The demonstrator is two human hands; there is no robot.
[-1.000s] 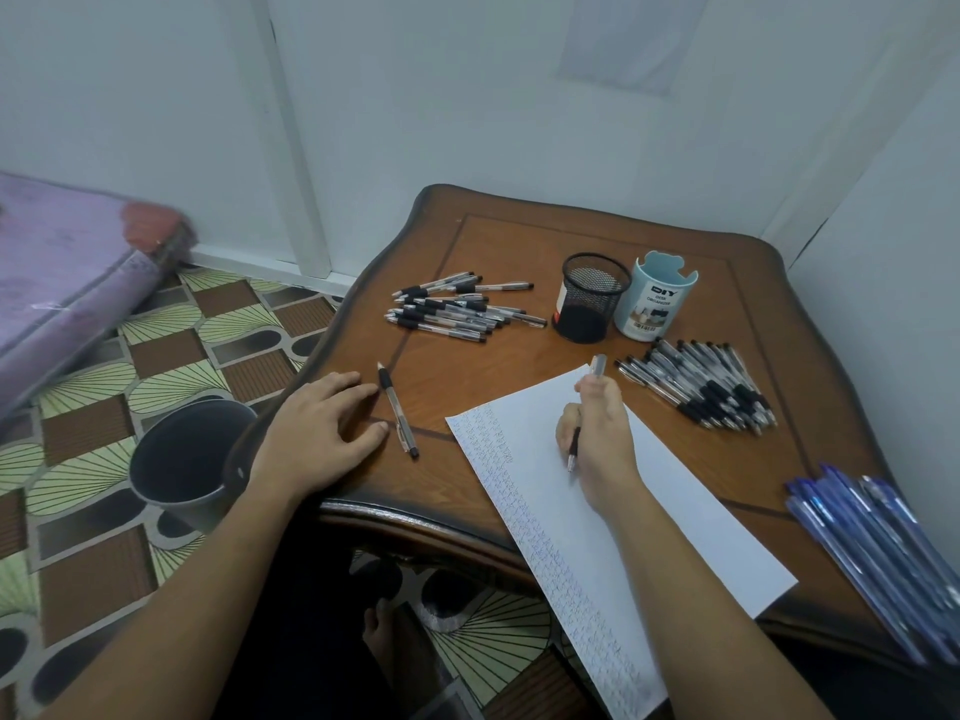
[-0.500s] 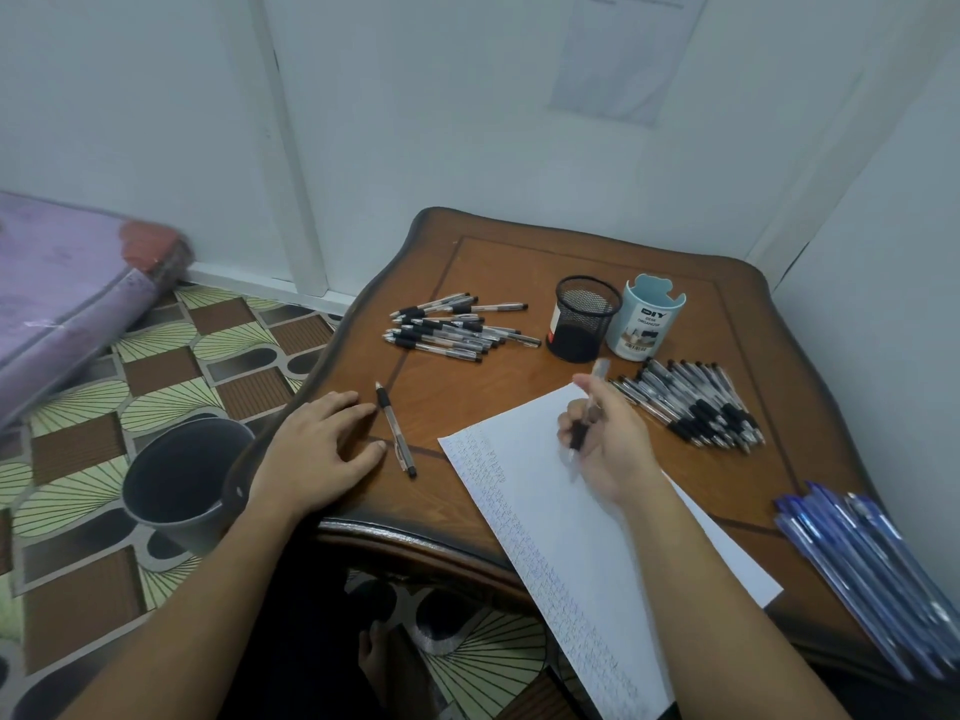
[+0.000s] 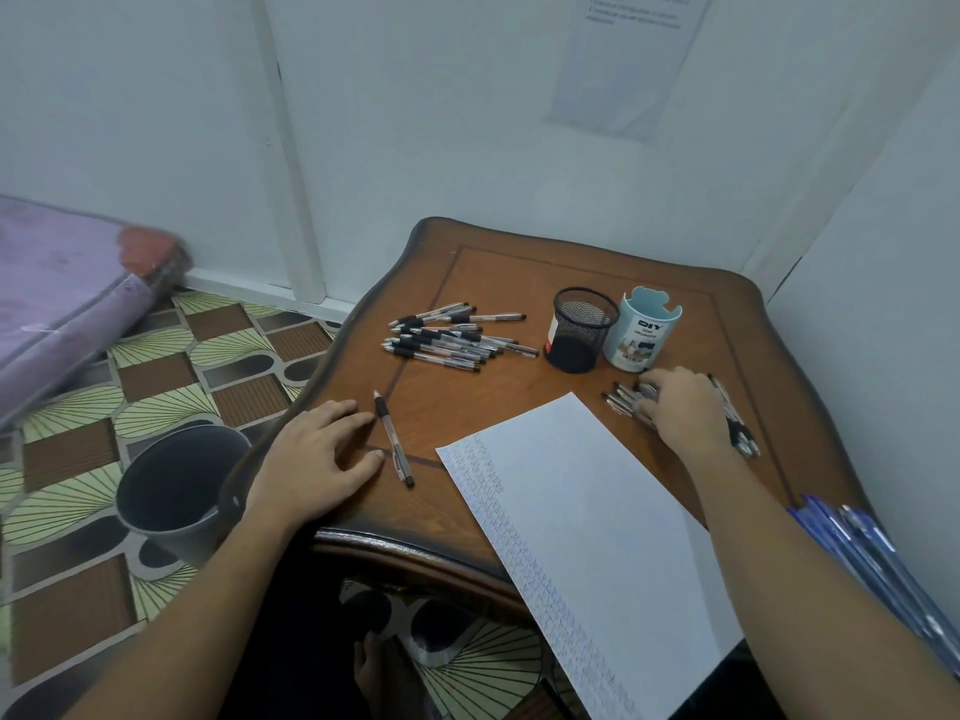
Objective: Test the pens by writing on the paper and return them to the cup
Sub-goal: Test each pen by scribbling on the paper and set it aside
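1. Fingers (image 3: 655, 394) of right hand (image 3: 684, 407) curl down onto pen pile (image 3: 737, 431) near tabletop's right edge; whether they grip a pen, cannot tell.
2. Left hand (image 3: 317, 457) lies flat, fingers spread open, at tabletop's left front edge, holding nothing.
3. Single pen (image 3: 393, 439) lies just beside left fingertips.
4. Paper (image 3: 587, 527) overhangs front edge, scribbles down its left margin.
5. Mesh cup (image 3: 579, 330) and blue organizer (image 3: 641, 332) stand touching, toward back edge.
6. Second pen pile (image 3: 452, 337) lies left of cup.
7. Blue pens (image 3: 878, 558) at right front corner.
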